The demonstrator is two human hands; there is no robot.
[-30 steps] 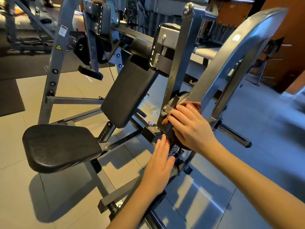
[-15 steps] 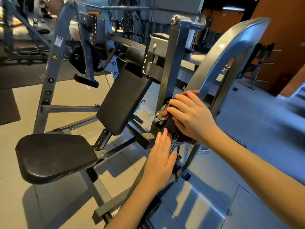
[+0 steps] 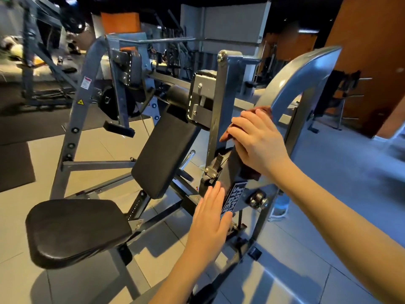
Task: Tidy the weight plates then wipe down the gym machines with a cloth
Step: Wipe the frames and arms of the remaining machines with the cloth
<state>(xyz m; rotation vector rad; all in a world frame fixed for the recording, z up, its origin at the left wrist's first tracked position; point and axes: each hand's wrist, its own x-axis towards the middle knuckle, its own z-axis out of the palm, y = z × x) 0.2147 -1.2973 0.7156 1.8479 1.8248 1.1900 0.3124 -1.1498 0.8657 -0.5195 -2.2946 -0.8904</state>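
Wiping the gym machine (image 3: 306,80)
The cloth (image 3: 226,134) is on its arm, 2 o'clock from the seat (image 3: 74,229); the right grip (image 3: 256,141) holds it; the left grip (image 3: 210,218) lies flat, open, on the black panel (image 3: 232,170); wiping seems just begun; most looks left.

Under the right hand (image 3: 256,139), the cloth (image 3: 262,110) is matt, reddish-brown fabric against the smooth, satin grey-painted metal lever arm (image 3: 306,69). Left of the left hand (image 3: 210,218), the seat pad (image 3: 76,229) is black upholstery, faintly glossy; below both hands, the floor tiles (image 3: 295,277) shine.
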